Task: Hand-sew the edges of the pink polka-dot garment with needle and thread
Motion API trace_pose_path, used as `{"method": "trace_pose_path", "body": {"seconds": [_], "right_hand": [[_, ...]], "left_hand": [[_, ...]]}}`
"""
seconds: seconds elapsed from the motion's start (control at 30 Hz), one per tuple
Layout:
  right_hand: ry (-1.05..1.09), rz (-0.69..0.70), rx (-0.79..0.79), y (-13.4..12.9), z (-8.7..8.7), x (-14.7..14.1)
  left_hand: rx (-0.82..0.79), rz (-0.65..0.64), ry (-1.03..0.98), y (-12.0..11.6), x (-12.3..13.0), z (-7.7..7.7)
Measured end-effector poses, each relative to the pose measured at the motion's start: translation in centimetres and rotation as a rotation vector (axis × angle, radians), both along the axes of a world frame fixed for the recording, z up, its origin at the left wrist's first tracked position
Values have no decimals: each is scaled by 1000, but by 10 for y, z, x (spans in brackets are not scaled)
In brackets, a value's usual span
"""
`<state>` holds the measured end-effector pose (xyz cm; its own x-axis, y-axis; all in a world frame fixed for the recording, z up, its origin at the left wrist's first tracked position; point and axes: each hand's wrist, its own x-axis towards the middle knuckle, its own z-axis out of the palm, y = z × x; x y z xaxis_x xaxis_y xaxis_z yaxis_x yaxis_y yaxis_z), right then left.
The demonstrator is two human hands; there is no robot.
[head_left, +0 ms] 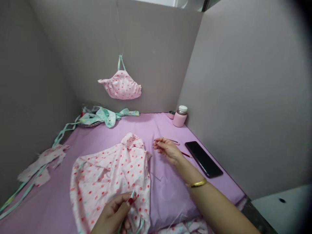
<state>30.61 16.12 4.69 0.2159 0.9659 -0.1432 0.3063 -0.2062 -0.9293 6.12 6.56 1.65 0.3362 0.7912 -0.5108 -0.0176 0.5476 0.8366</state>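
My left hand (113,213) is at the bottom of the view, pinching an edge of a pink polka-dot cloth garment (109,182) where a mint strip (133,194) shows. The garment lies bunched on a lilac sheet (161,126). My right hand (167,149), with a gold bangle (198,183) on the wrist, hovers over the sheet to the garment's right. Its fingers curl loosely, and I cannot tell whether they hold a fine thread. Nearest to it lie a small pink loop (175,141) and a red-tipped stick (186,154).
A black smartphone (203,159) and a pink flask (180,117) stand by the right partition (239,91). A matching pink pouch (121,85) hangs on the back wall. Mint strips (109,115) and pink scraps (42,164) lie along the left.
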Motion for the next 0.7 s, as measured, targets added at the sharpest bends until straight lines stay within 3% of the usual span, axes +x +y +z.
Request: {"method": "trace_pose_path", "body": {"seconds": [0.17, 0.33, 0.5, 0.7], "right_hand": [[-478, -148, 5, 20, -25, 55], [-772, -100, -50, 22, -36, 84], [-842, -37, -93, 22, -37, 89], [-676, -129, -43, 14, -21, 76]], "left_hand": [[-55, 15, -101, -2, -1, 8], [-140, 37, -172, -3, -3, 20], [-150, 120, -163, -5, -5, 30], [-141, 144, -150, -11, -9, 30]]}}
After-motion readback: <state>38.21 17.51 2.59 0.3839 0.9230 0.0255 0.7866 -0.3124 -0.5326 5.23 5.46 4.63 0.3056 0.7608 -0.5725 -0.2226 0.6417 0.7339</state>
